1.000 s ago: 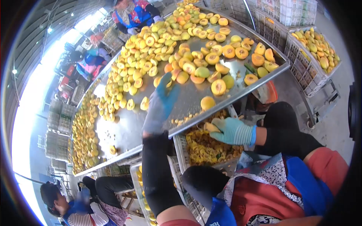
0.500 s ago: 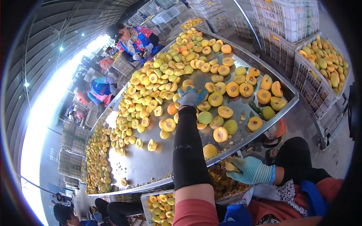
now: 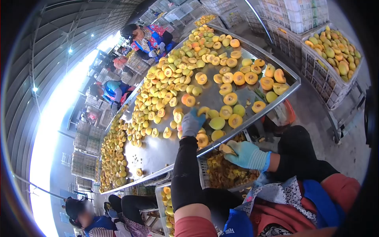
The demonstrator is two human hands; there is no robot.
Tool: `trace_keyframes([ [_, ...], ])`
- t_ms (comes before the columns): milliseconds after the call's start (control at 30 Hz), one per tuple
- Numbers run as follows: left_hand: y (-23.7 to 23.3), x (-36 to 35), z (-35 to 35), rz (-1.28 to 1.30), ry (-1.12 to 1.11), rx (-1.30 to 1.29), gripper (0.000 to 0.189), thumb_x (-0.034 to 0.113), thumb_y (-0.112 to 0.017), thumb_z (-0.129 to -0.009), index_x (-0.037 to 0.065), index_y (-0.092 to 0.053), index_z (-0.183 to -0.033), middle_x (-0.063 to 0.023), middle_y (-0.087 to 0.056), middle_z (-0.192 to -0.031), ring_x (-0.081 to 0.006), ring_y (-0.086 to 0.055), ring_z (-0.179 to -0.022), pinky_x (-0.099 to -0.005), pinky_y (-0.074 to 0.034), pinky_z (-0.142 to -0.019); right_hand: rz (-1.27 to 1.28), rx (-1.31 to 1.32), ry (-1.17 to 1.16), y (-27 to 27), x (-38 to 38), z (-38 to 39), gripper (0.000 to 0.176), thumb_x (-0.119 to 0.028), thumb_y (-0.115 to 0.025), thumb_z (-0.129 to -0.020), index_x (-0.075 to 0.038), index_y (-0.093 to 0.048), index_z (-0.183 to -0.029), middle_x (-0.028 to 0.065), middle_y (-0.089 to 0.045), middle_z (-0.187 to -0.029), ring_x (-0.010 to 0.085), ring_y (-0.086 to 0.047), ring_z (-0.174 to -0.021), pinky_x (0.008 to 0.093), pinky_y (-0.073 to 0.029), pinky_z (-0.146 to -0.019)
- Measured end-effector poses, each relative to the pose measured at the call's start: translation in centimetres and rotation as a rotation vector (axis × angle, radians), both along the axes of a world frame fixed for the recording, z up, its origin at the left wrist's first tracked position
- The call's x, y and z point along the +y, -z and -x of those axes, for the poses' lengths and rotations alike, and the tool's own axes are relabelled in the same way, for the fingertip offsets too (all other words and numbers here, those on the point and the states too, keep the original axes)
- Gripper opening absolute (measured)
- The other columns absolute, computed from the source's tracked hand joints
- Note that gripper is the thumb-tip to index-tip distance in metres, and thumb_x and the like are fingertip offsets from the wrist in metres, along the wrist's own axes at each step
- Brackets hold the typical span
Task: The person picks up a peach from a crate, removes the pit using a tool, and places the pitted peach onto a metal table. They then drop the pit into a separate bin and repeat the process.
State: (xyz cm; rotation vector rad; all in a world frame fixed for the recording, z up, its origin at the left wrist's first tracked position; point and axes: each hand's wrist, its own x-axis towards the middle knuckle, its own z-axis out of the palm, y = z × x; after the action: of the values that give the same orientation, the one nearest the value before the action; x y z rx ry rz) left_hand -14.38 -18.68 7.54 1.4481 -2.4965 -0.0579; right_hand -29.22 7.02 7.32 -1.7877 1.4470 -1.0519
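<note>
My left hand (image 3: 192,122), in a grey and blue glove, is over the near edge of the metal table (image 3: 158,156). Its fingers look spread among halved yellow peaches (image 3: 226,111), touching or very close to a half beside the fingertips. Just past the table rim, my right hand (image 3: 248,156) wears a light-blue striped glove. Closed fingers there grip a tan, wooden-looking piece (image 3: 227,149), whose kind I cannot make out. Below that hand is a crate (image 3: 204,173) of brownish-yellow scraps.
Many peach halves (image 3: 162,85) are heaped across the table's far side. A tub of fruit (image 3: 169,209) stands by my left arm. Stacked crates (image 3: 316,75) hold fruit at right, near an orange-red bucket (image 3: 289,112). Co-workers (image 3: 150,41) sit around the table.
My left hand has drawn back toward the near table edge, and several peach halves there have shifted closer. My right hand has moved slightly up and left, still gripping the tan piece. The view has shifted.
</note>
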Motion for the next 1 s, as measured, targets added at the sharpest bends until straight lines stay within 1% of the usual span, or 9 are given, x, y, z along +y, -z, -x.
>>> trace_keyframes([
  [67, -0.9, 0.6, -1.1, 0.123, -0.053, 0.313, 0.037, 0.036, -0.071, -0.075, 0.006, -0.064, -0.096, -0.0207, -0.068, -0.087, -0.0381, -0.066, -0.083, -0.044, -0.051, -0.072, 0.077, -0.065, 0.081, 0.8, -0.5, -0.2, 0.04, -0.029, -0.06, -0.088, -0.007, -0.053, -0.121, 0.0244, -0.064, -0.089, 0.044, -0.063, -0.079, 0.0503, -0.051, -0.069],
  [100, 0.0, -0.4, -2.1, 0.135, -0.027, 0.536, 0.031, 0.029, -0.075, -0.075, 0.003, -0.062, -0.089, -0.0148, -0.068, -0.079, -0.0269, -0.068, -0.073, -0.0388, -0.053, -0.064, 0.155, -0.091, 0.118, 1.4, -0.8, -0.3, 0.04, -0.029, -0.06, -0.089, -0.008, -0.053, -0.122, 0.0245, -0.064, -0.089, 0.0444, -0.062, -0.08, 0.0502, -0.05, -0.069],
  [133, -2.1, 1.6, -2.2, -0.076, -0.008, 0.779, 0.025, 0.018, -0.075, -0.078, 0.003, -0.06, -0.09, -0.0081, -0.066, -0.079, -0.0163, -0.066, -0.072, -0.0333, -0.055, -0.061, 0.226, -0.115, 0.153, 1.3, -0.9, -0.1, 0.04, -0.028, -0.06, -0.089, -0.009, -0.053, -0.122, 0.0247, -0.064, -0.09, 0.0448, -0.062, -0.081, 0.0501, -0.05, -0.069],
  [200, -4.9, 5.2, -2.7, -0.482, 0.147, 1.206, 0.033, -0.002, -0.06, -0.085, 0.003, -0.052, -0.117, -0.0079, -0.062, -0.102, -0.0182, -0.064, -0.084, -0.0303, -0.058, -0.066, 0.173, -0.238, 0.16, 0.4, -1.2, 0.0, 0.04, -0.028, -0.06, -0.089, -0.006, -0.052, -0.121, 0.0251, -0.063, -0.09, 0.0456, -0.061, -0.081, 0.0496, -0.049, -0.068],
  [467, -5.1, 18.3, -3.7, -0.972, 0.221, 1.434, 0.052, 0.013, -0.05, -0.09, 0.001, -0.039, -0.14, -0.013, -0.053, -0.128, -0.0239, -0.057, -0.112, -0.036, -0.054, -0.091, 0.215, -0.328, 0.164, 1.5, -3.3, -3.4, 0.035, -0.032, -0.06, -0.091, 0.0, -0.049, -0.1, 0.0256, -0.061, -0.077, 0.0455, -0.06, -0.078, 0.0486, -0.047, -0.063],
  [567, -3.8, 20.5, -3.6, -0.98, 0.223, 1.76, 0.05, 0.027, -0.046, -0.098, -0.001, -0.039, -0.139, -0.015, -0.05, -0.132, -0.0268, -0.054, -0.119, -0.0392, -0.052, -0.093, 0.19, -0.202, 0.169, 1.9, -3.3, -3.7, 0.036, -0.036, -0.057, -0.093, -0.001, -0.05, -0.101, 0.0255, -0.061, -0.078, 0.0454, -0.061, -0.077, 0.0493, -0.048, -0.065],
  [633, -1.1, 20.1, -4.1, -0.6, 0.19, 1.516, 0.051, 0.033, -0.043, -0.101, -0.001, -0.04, -0.138, -0.0157, -0.049, -0.133, -0.0275, -0.052, -0.12, -0.0414, -0.051, -0.096, 0.197, -0.16, 0.113, 1.7, -3.1, -4.0, 0.035, -0.035, -0.057, -0.093, 0.0, -0.052, -0.099, 0.0248, -0.061, -0.076, 0.0448, -0.061, -0.075, 0.0492, -0.048, -0.065],
  [700, 0.1, 19.7, -5.0, -0.864, 0.177, 1.915, 0.049, 0.032, -0.042, -0.102, -0.002, -0.04, -0.137, -0.0164, -0.048, -0.135, -0.0287, -0.05, -0.123, -0.0461, -0.047, -0.1, 0.184, -0.133, 0.111, 2.4, -3.1, -4.2, 0.034, -0.034, -0.057, -0.092, 0.0, -0.054, -0.098, 0.0243, -0.061, -0.076, 0.0441, -0.061, -0.075, 0.049, -0.048, -0.065],
  [1000, 0.6, 19.6, -5.5, -0.77, 0.127, 1.944, 0.052, 0.036, -0.048, -0.099, 0.002, -0.042, -0.139, -0.02, -0.048, -0.137, -0.0358, -0.046, -0.128, -0.053, -0.041, -0.104, 0.178, -0.089, 0.031, 1.4, -1.4, -4.2, 0.033, -0.031, -0.06, -0.091, 0.0, -0.054, -0.101, 0.0245, -0.063, -0.08, 0.0437, -0.063, -0.077, 0.0496, -0.049, -0.066],
])
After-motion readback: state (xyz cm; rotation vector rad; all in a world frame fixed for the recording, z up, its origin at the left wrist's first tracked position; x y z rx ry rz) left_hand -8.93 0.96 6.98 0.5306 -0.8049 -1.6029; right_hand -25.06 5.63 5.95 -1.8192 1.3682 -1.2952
